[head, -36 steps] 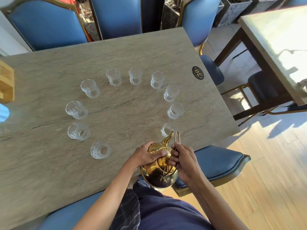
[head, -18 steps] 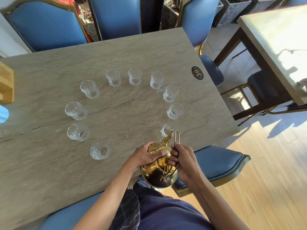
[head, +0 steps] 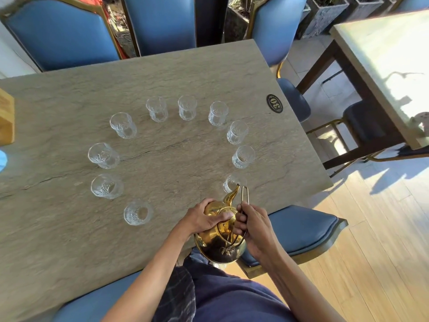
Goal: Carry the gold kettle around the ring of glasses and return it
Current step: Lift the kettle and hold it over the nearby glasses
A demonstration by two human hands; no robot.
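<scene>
Blue chairs (head: 60, 36) are standing around a big grey stone table (head: 69, 240), and their tops are getting cut off at the top edge. Clear glasses (head: 187, 108) are sitting on the table in a ring that is open on the near side. One glass (head: 229, 183) is hiding partly behind the spout, so only a bit of it is showing. A small round black tag (head: 274, 103) with the number 30 is lying near the far right corner.

At the near edge of the table, the gold kettle (head: 219, 248) is tipping forward, with its spout pointing toward that half-hidden glass. Its bottom is hanging out past the table edge, over the person's lap. The left hand (head: 204, 220) is wrapping over the kettle's top, covering the lid. The right hand (head: 253, 225) is closing its fingers around the thin wire handle (head: 245, 195), which is sticking up past the knuckles.

A wooden block (head: 6, 120) and something blue are getting cut off at the left edge. It is too hard to tell what the blue thing is.
</scene>
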